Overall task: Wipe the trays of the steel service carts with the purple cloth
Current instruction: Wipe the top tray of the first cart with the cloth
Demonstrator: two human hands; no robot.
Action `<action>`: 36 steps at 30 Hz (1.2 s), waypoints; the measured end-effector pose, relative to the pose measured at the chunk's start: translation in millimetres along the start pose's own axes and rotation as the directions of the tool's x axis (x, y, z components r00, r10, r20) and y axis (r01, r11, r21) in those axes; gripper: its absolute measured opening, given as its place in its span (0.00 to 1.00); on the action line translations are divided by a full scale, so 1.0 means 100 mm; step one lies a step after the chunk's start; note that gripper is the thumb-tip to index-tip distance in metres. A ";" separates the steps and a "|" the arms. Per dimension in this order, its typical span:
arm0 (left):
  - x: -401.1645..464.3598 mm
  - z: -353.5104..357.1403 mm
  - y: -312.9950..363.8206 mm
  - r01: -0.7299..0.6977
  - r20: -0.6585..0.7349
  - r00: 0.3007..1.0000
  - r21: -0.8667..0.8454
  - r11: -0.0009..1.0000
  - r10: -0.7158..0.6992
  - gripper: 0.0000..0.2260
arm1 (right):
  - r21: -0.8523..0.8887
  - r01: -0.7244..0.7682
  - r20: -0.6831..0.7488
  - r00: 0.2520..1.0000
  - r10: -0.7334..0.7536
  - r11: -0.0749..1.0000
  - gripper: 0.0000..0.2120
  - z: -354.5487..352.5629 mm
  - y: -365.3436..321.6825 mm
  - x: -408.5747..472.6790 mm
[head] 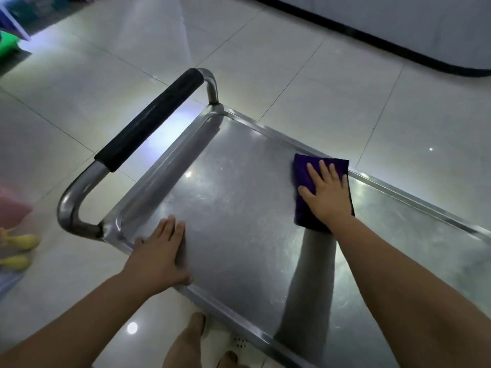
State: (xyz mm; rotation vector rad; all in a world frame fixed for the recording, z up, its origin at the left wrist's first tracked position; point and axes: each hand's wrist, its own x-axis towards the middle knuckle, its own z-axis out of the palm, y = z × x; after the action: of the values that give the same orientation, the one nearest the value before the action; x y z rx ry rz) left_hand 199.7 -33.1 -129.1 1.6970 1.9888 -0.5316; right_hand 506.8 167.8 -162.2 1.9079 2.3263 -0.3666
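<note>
The steel cart's top tray fills the middle of the view, its rim running from near left to far right. A folded purple cloth lies flat on the tray by the far rim. My right hand presses on the cloth with straight, spread fingers. My left hand rests flat on the tray's near left corner, fingers straight, thumb along the near rim.
The cart's curved steel handle with a black foam grip stands at the tray's left end. Pale floor tiles surround the cart. A dark baseboard runs at the upper right. Yellow and pink objects sit at the far left.
</note>
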 end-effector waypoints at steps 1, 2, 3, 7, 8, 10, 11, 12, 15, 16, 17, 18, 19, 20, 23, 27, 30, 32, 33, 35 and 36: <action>0.00 0.00 0.03 -0.002 0.006 1.000 0.003 1.000 0.002 0.52 | -0.002 -0.043 -0.008 0.999 0.043 0.999 0.31 -0.01 0.13 -0.05; -0.01 0.01 0.06 -0.002 0.005 1.000 0.006 1.000 0.002 0.52 | 0.002 -0.081 -0.011 0.997 0.081 0.997 0.31 -0.02 0.23 -0.11; -0.02 0.02 0.09 -0.001 0.006 1.000 0.008 1.000 0.001 0.52 | 0.012 -0.116 -0.005 0.993 0.116 0.993 0.30 -0.02 0.29 -0.17; -0.05 0.07 0.12 0.004 0.016 1.000 0.006 1.000 -0.004 0.53 | 0.045 -0.241 0.007 0.970 0.241 0.969 0.31 0.08 0.23 -0.40; -0.06 0.08 0.12 0.004 0.016 1.000 0.008 1.000 -0.005 0.53 | 0.039 -0.254 0.005 0.967 0.254 0.966 0.31 0.12 0.15 -0.46; -0.07 0.08 0.11 0.002 0.019 1.000 0.014 1.000 -0.002 0.53 | 0.009 -0.228 -0.002 0.974 0.228 0.974 0.31 0.19 -0.04 -0.59; -0.08 0.09 0.10 0.000 0.024 1.000 0.013 1.000 0.000 0.53 | -0.003 -0.199 -0.008 0.980 0.199 0.980 0.31 0.22 -0.14 -0.65; -0.08 0.09 0.09 -0.002 0.024 1.000 0.011 1.000 0.002 0.53 | -0.008 -0.170 -0.011 0.985 0.169 0.985 0.31 0.25 -0.26 -0.72; -0.06 0.11 0.06 -0.013 0.016 1.000 0.025 1.000 0.013 0.52 | -0.011 -0.086 0.007 0.996 0.086 0.996 0.31 0.34 -0.64 -0.91; -0.06 0.11 0.06 -0.016 0.015 1.000 0.029 0.999 0.016 0.52 | -0.010 -0.050 0.016 0.999 0.050 0.999 0.31 0.37 -0.77 -0.98; -0.05 0.12 0.05 -0.017 0.015 1.000 0.028 0.999 0.017 0.52 | -0.009 -0.010 0.023 1.000 0.010 1.000 0.31 0.40 -0.91 -1.04; -0.05 0.13 0.04 -0.016 0.013 1.000 0.022 1.000 0.016 0.53 | -0.006 0.030 0.026 0.999 -0.030 1.000 0.31 0.44 -1.04 -1.11; -0.05 0.14 0.03 -0.015 0.009 1.000 0.016 1.000 0.015 0.53 | -0.005 0.069 0.029 0.997 -0.068 0.998 0.32 0.47 -1.17 -1.19; -0.05 0.15 0.03 -0.015 0.006 1.000 0.013 1.000 0.015 0.53 | -0.006 0.108 0.036 0.994 -0.107 0.994 0.32 0.51 -1.30 -1.26; -0.05 0.18 0.02 -0.017 -0.002 1.000 0.008 1.000 0.017 0.54 | -0.022 0.217 0.079 0.974 -0.215 0.976 0.31 0.61 -1.58 -1.52; -0.09 0.19 0.02 -0.026 -0.012 1.000 0.013 1.000 0.026 0.54 | -0.033 0.310 0.109 0.946 -0.305 0.950 0.30 0.62 -1.54 -1.64; -0.12 0.19 0.04 -0.024 -0.017 1.000 0.011 1.000 0.024 0.54 | 0.005 0.333 0.114 0.936 -0.332 0.943 0.30 0.59 -1.34 -1.65; -0.13 0.16 0.09 -0.009 -0.011 1.000 0.029 1.000 0.009 0.51 | 0.014 0.320 0.099 0.942 -0.320 0.947 0.30 0.56 -1.16 -1.64; -0.15 0.14 0.14 0.009 -0.007 1.000 0.059 0.998 -0.008 0.50 | 0.013 0.308 0.094 0.947 -0.308 0.951 0.30 0.54 -1.05 -1.63; -0.19 0.10 0.34 0.026 -0.038 0.999 0.174 0.984 -0.020 0.45 | 0.007 0.283 0.090 0.955 -0.283 0.959 0.30 0.51 -0.80 -1.61; -0.22 0.09 0.48 0.006 -0.075 0.997 0.231 0.973 0.011 0.42 | 0.008 0.275 0.090 0.957 -0.275 0.961 0.30 0.49 -0.68 -1.60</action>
State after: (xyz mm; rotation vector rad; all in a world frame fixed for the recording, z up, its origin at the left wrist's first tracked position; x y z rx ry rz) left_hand 251.2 -48.6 -123.5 1.8824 2.0432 -0.7334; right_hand 469.6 -8.8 -163.7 1.5294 2.5314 -0.4618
